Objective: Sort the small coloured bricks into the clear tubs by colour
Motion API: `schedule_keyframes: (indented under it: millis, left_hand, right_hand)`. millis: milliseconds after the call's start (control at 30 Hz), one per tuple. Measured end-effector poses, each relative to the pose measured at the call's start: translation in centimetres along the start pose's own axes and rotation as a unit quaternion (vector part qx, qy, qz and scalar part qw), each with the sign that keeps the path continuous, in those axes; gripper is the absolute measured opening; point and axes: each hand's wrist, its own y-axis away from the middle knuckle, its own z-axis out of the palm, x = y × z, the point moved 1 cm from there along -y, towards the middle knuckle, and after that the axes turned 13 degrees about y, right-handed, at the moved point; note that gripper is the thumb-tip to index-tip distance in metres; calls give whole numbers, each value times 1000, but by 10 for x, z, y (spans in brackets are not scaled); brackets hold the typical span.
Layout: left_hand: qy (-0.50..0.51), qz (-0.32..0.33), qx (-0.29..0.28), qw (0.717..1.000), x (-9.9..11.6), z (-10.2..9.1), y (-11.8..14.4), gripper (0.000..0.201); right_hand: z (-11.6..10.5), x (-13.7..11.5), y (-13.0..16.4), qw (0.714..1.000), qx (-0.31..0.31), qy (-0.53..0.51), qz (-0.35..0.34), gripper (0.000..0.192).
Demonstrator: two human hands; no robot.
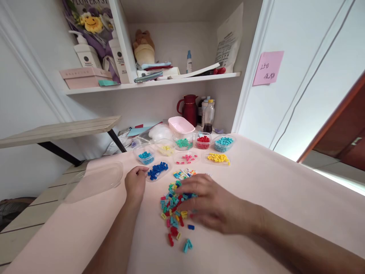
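Note:
A heap of small mixed-colour plastic beads lies on the pale pink table. My right hand rests on the heap's right side with fingers spread over the beads. My left hand lies curled at the edge of a clear lid holding dark blue beads; whether it pinches a bead I cannot tell. Beyond are sorted lots: pink beads, yellow beads, and cups of green beads, red beads, teal beads and blue beads.
A large clear lid lies at the left table edge. A pink bowl, a dark red jug and bottles stand at the back. A wooden board juts out at the left; a shelf hangs above.

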Motion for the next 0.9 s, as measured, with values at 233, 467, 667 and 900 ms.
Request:
schedule_keyframes:
  millis: [233, 467, 667, 900]
  left_hand:
    - [-8, 3, -3, 1000, -5, 0, -2, 30]
    - [-11, -2, -2, 1000, 1, -1, -1, 28]
    - [-17, -6, 2, 1000, 4, -1, -1, 28]
    - [-15, -9, 8, 1000, 3, -2, -3, 29]
  right_hand:
    - [11, -34, -4, 985, -102, 0, -139, 28]
    - [18, 19, 7, 995, -64, 71, -14, 15]
    - [-9, 55, 22, 992, -29, 15, 119, 22]
    - [-22, 80, 40, 921, -178, -90, 336, 13]
